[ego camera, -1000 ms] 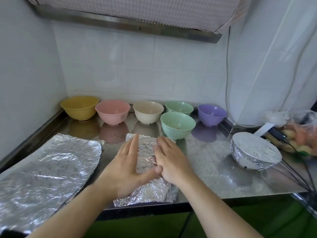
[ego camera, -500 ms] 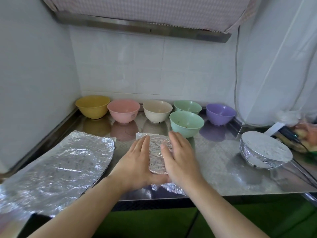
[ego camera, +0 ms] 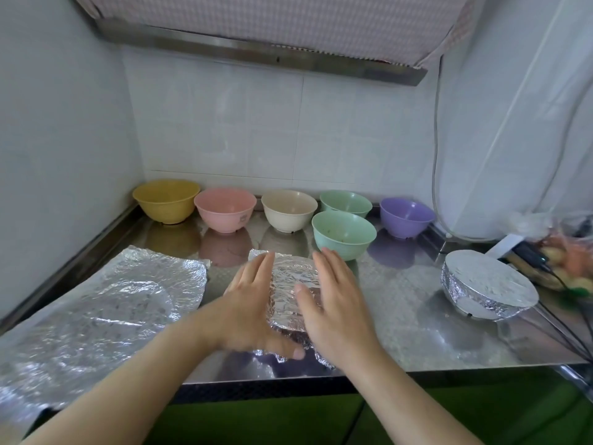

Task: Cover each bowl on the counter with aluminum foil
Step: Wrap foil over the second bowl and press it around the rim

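A bowl wrapped in crinkled foil (ego camera: 288, 284) stands near the counter's front edge. My left hand (ego camera: 247, 303) presses flat on its left side and my right hand (ego camera: 333, 306) on its right side, fingers stretched forward. Along the back wall stand uncovered bowls: yellow (ego camera: 165, 202), pink (ego camera: 224, 210), cream (ego camera: 288, 210), a green one (ego camera: 345, 202) and purple (ego camera: 406, 216). A second green bowl (ego camera: 343, 234) sits just beyond my fingertips. Another foil-covered bowl (ego camera: 487, 287) rests at the right.
A large loose foil sheet (ego camera: 96, 306) lies on the left of the steel counter (ego camera: 407, 319). Black cables (ego camera: 564, 326) and a plastic bag of food (ego camera: 571, 252) crowd the right edge. A white cord (ego camera: 434, 155) hangs down the back wall.
Both hands slid off the top of the foil and apart onto the bowl's sides, folding the foil down. The foil's front flap now hugs the bowl.
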{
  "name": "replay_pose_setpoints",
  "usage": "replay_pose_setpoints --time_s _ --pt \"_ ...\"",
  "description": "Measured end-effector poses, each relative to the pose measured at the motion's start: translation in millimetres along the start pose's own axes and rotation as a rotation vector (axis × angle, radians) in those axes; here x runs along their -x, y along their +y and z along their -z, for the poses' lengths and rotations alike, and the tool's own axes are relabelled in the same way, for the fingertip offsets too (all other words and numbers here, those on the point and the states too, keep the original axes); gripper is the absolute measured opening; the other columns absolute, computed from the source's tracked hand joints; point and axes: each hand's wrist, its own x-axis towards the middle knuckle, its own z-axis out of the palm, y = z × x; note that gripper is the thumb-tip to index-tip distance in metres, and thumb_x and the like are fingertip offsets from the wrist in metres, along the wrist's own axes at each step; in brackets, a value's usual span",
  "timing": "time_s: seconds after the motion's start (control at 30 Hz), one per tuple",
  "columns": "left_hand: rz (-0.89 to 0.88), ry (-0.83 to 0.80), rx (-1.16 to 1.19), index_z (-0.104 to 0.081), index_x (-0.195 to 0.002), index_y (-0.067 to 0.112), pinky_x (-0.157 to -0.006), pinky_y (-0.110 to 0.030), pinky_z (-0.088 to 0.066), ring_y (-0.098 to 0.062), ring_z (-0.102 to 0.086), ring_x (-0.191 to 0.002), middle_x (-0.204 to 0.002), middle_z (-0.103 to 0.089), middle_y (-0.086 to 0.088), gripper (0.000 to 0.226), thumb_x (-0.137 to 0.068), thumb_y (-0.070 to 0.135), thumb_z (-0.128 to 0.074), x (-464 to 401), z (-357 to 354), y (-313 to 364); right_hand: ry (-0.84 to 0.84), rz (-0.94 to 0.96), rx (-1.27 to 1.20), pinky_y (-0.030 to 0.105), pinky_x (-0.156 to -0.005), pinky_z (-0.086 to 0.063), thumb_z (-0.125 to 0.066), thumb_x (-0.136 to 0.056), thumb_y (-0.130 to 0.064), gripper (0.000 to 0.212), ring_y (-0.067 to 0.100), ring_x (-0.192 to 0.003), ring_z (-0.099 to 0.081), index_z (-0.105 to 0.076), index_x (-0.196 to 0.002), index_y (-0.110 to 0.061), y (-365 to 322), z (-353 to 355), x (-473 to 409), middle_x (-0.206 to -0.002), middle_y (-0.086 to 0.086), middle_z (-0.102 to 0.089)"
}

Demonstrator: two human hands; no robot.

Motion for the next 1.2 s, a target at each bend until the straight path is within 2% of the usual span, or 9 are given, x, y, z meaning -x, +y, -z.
replay_pose_setpoints --time_s 0.1,0.2,0.3,0.4,0.6,0.8,0.97,1.1,1.2 --pt "0.063 -0.012 0.153 0.006 -0.166 0.029 -0.125 -0.034 -0.017 -0.011 0.0 -0.159 -0.172 0.01 0.016 0.139 -0.066 0.076 -0.078 -9 27 12 -0.02 0.034 0.052 0.03 -0.13 -0.014 -0.029 -0.108 -0.039 0.061 0.013 -0.158 -0.02 -0.035 -0.163 -0.012 2 10 -26 -0.172 0.001 -0.03" --pt "0.033 0.21 0.224 -0.033 -0.162 0.022 -0.107 -0.017 -0.022 -0.012 -0.027 -0.152 -0.167 -0.029 0.003 0.07 -0.1 0.039 -0.061 -31 28 26 -0.131 0.026 0.081 0.037 -0.129 -0.021 -0.028 -0.11 -0.034 0.055 0.019 -0.156 -0.03 -0.043 -0.157 -0.01 8 1 -51 -0.166 0.004 -0.04" --pt "0.018 0.319 0.113 -0.063 -0.132 0.013 -0.104 -0.028 -0.038 -0.025 -0.055 -0.13 -0.135 -0.064 -0.007 0.031 -0.109 0.025 -0.045 -46 7 27 -0.156 0.146 0.238 0.05 -0.109 -0.044 -0.024 -0.103 -0.028 0.052 0.032 -0.128 -0.056 -0.062 -0.132 -0.008 15 -16 -56 -0.134 0.01 -0.062" --pt "0.035 0.362 0.093 -0.067 -0.113 0.014 -0.095 -0.034 -0.042 -0.024 -0.06 -0.112 -0.118 -0.07 -0.004 0.03 -0.111 0.025 -0.039 -51 -7 20 -0.186 0.255 0.426 0.054 -0.093 -0.054 -0.033 -0.101 -0.011 0.044 0.039 -0.116 -0.061 -0.063 -0.13 0.002 22 -20 -53 -0.125 0.016 -0.064" --pt "0.197 0.4 0.269 -0.069 -0.13 0.025 -0.086 -0.028 -0.034 -0.023 -0.058 -0.125 -0.136 -0.068 0.001 0.038 -0.111 0.035 -0.037 -52 -8 17 -0.243 0.301 0.499 0.056 -0.091 -0.055 -0.048 -0.097 -0.004 0.034 0.044 -0.115 -0.057 -0.063 -0.123 0.01 27 -23 -59 -0.124 0.024 -0.062" --pt "0.215 0.403 0.348 -0.069 -0.12 0.017 -0.081 -0.031 -0.035 -0.023 -0.058 -0.111 -0.123 -0.071 -0.003 0.033 -0.109 0.031 -0.042 -52 -6 21 -0.215 0.418 0.575 0.058 -0.092 -0.054 -0.017 -0.093 -0.013 0.058 0.046 -0.116 -0.055 -0.064 -0.121 0.01 27 -21 -63 -0.129 0.027 -0.059" --pt "0.236 0.393 0.415 -0.068 -0.134 0.03 -0.092 -0.023 -0.032 -0.015 -0.054 -0.125 -0.139 -0.065 0.006 0.035 -0.109 0.032 -0.043 -52 -5 17 -0.246 0.34 0.527 0.058 -0.1 -0.05 -0.053 -0.101 -0.014 0.034 0.046 -0.125 -0.049 -0.06 -0.127 0.008 25 -17 -61 -0.14 0.026 -0.053" --pt "0.241 0.391 0.367 -0.065 -0.137 0.033 -0.092 -0.023 -0.033 -0.012 -0.054 -0.116 -0.139 -0.065 0.007 0.036 -0.11 0.032 -0.041 -53 -6 15 -0.274 0.274 0.459 0.056 -0.103 -0.047 -0.045 -0.106 -0.017 0.037 0.043 -0.128 -0.047 -0.056 -0.133 0.005 22 -16 -61 -0.143 0.022 -0.05" --pt "0.245 0.399 0.326 -0.064 -0.137 0.033 -0.089 -0.026 -0.036 -0.017 -0.058 -0.115 -0.135 -0.067 0.004 0.037 -0.11 0.034 -0.039 -55 -8 15 -0.24 0.153 0.281 0.053 -0.097 -0.049 -0.033 -0.11 -0.016 0.035 0.037 -0.118 -0.053 -0.058 -0.131 -0.002 22 -11 -68 -0.129 0.016 -0.058"
